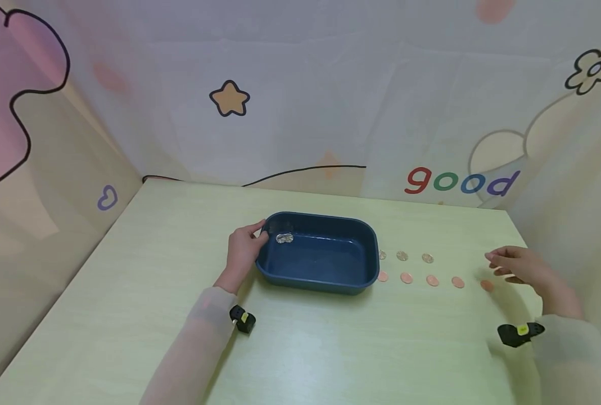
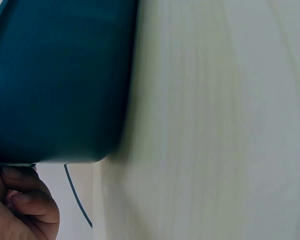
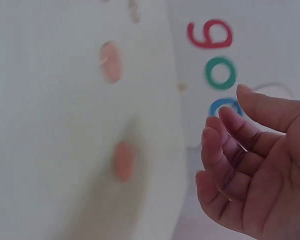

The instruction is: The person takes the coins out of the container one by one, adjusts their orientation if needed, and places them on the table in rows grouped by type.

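My left hand (image 1: pixel 243 250) grips the left end of a dark blue rectangular bin (image 1: pixel 320 286), its thumb at the rim. In the left wrist view the curled fingers (image 2: pixel 37 200) show at the bin's end. Two shiny silvery discs (image 1: pixel 284 238) lie inside, in the far left corner. Over the right part of the table my right hand (image 1: pixel 525 270) hovers with loosely bent fingers and nothing between them. Just below it lies the last pink disc (image 1: pixel 487 286) of a row. The right wrist view shows this hand's palm (image 3: pixel 270 200) bare, thumb apart from the fingers.
Several pink discs (image 1: pixel 432 280) form a row right of the bin. Behind them runs a shorter row of silvery discs (image 1: pixel 402 256), the leftmost partly hidden by the bin. The pale table (image 1: pixel 128 315) ends at a printed cloth backdrop (image 1: pixel 300 112).
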Tool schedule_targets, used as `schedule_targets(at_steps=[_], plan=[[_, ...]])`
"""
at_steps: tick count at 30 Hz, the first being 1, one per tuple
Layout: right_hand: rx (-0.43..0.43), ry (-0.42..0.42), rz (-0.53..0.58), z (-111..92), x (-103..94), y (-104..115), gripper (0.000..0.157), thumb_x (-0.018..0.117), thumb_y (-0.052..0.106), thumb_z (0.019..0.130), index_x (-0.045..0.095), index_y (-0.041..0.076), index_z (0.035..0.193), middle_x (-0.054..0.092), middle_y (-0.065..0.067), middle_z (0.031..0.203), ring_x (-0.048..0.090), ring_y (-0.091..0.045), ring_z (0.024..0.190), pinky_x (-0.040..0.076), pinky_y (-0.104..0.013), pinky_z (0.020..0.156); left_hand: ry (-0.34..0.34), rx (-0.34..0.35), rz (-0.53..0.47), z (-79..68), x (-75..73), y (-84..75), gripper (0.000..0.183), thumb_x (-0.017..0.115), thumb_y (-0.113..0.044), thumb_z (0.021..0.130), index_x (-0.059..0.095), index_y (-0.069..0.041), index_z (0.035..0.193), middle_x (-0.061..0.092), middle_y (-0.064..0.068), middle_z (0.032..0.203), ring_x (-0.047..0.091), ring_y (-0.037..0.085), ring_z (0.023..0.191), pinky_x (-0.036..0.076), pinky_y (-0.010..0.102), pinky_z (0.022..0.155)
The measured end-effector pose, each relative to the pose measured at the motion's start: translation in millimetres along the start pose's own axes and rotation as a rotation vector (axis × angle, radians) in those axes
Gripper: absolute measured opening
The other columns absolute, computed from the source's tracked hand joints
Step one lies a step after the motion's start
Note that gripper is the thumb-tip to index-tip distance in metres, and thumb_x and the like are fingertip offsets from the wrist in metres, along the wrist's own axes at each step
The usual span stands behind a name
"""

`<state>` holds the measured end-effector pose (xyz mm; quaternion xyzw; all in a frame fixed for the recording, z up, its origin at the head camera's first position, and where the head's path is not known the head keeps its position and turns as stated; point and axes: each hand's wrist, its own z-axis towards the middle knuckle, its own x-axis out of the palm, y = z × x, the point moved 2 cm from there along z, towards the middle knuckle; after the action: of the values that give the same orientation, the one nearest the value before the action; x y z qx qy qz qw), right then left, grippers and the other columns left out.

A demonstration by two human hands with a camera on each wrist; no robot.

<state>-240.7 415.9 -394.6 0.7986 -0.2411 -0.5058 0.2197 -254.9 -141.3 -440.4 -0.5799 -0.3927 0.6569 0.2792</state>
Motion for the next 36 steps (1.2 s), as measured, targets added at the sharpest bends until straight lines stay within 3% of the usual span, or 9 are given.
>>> schedule_targets(at_steps=[8,15,19,24,28,36], plan=[[-0.186,-0.046,-0.097,-2.5,-4.8,72.6,0.045,0.044,0.028,0.109,0.052,-0.012,0.129,0.066,0.001,0.103,0.058,0.005,0.082,0.052,-0.02,0.076,-0.003,0.001,-0.005,-1.4,-1.1,-0.8,0.044,0.061,-0.013,0.093,0.066,-0.01,0.136,0.036,-0.007,0.051,0.033,0.009,0.047,0.026,0.021,0.048],[-0.284,-0.029,-0.113,6.2,6.7,131.9,0.037,0.048,0.028,0.108,0.057,-0.004,0.123,0.064,0.001,0.102,0.06,0.0,0.085,0.053,-0.021,0.08,-0.006,0.0,-0.011,-2.8,-0.9,3.0,0.044,0.06,-0.013,0.092,0.067,-0.01,0.135,0.036,-0.007,0.051,0.033,0.009,0.048,0.027,0.022,0.048],[-0.342,-0.02,-0.124,17.6,15.1,164.4,0.035,0.05,0.027,0.107,0.059,-0.003,0.123,0.066,-0.007,0.104,0.061,-0.007,0.088,0.053,-0.024,0.081,-0.015,-0.007,-0.013,-2.3,-2.3,4.3,0.043,0.06,-0.014,0.093,0.067,-0.01,0.135,0.037,-0.007,0.053,0.034,0.01,0.049,0.027,0.022,0.049],[-0.395,0.036,-0.125,36.1,31.2,203.2,0.033,0.054,0.024,0.106,0.06,-0.003,0.123,0.066,-0.013,0.11,0.062,-0.016,0.093,0.054,-0.035,0.087,-0.017,0.011,-0.014,-0.7,-3.8,2.4,0.044,0.06,-0.014,0.092,0.067,-0.009,0.135,0.037,-0.007,0.052,0.034,0.009,0.048,0.027,0.021,0.048],[-0.416,0.117,-0.127,55.3,51.5,227.3,0.032,0.059,0.023,0.103,0.063,-0.001,0.124,0.068,-0.015,0.112,0.064,-0.021,0.096,0.055,-0.036,0.089,-0.012,0.021,-0.005,-1.2,-3.7,1.7,0.045,0.06,-0.013,0.091,0.067,-0.008,0.135,0.036,-0.007,0.051,0.033,0.009,0.048,0.026,0.021,0.048],[-0.506,0.269,-0.237,85.6,90.4,267.0,0.038,0.064,0.02,0.099,0.063,-0.002,0.131,0.07,-0.019,0.112,0.067,-0.027,0.096,0.058,-0.043,0.091,-0.011,0.034,0.013,-1.1,-2.1,-1.8,0.045,0.06,-0.012,0.091,0.067,-0.008,0.135,0.035,-0.007,0.052,0.033,0.009,0.049,0.026,0.021,0.049]])
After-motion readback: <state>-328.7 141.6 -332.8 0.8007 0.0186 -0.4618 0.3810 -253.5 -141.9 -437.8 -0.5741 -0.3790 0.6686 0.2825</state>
